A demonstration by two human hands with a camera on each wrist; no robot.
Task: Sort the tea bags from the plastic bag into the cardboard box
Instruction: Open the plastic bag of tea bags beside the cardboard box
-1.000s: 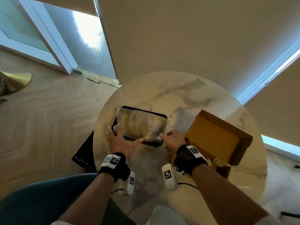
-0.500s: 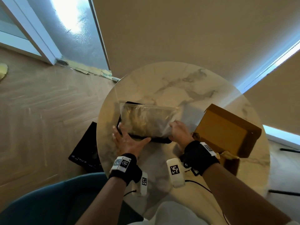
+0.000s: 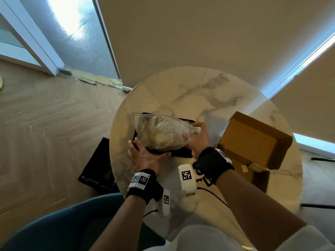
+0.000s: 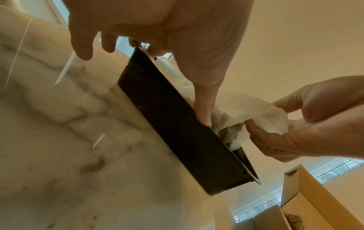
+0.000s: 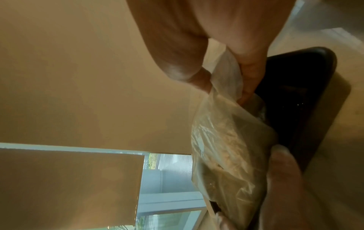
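A clear plastic bag (image 3: 161,134) stuffed with tea bags lies partly in a black tray (image 3: 181,153) on the round marble table (image 3: 199,95). My right hand (image 3: 196,132) pinches the bag's bunched right end and holds it raised above the tray. In the right wrist view my right hand (image 5: 218,73) has thumb and fingers closed on the bag (image 5: 226,147) over the tray (image 5: 295,93). My left hand (image 3: 145,154) rests at the tray's near left corner, with its thumb along the rim (image 4: 202,109). The open cardboard box (image 3: 253,140) stands to the right.
Something small and crumpled lies in the box's near compartment (image 3: 257,166). A black object (image 3: 97,167) sits on the wooden floor left of the table. A teal chair (image 3: 63,223) is under my arms. A beige wall stands close behind the table.
My right hand went from the tray's near right corner to the bag's right end, took hold of it and lifted it. My left hand stays at the tray's near left corner.
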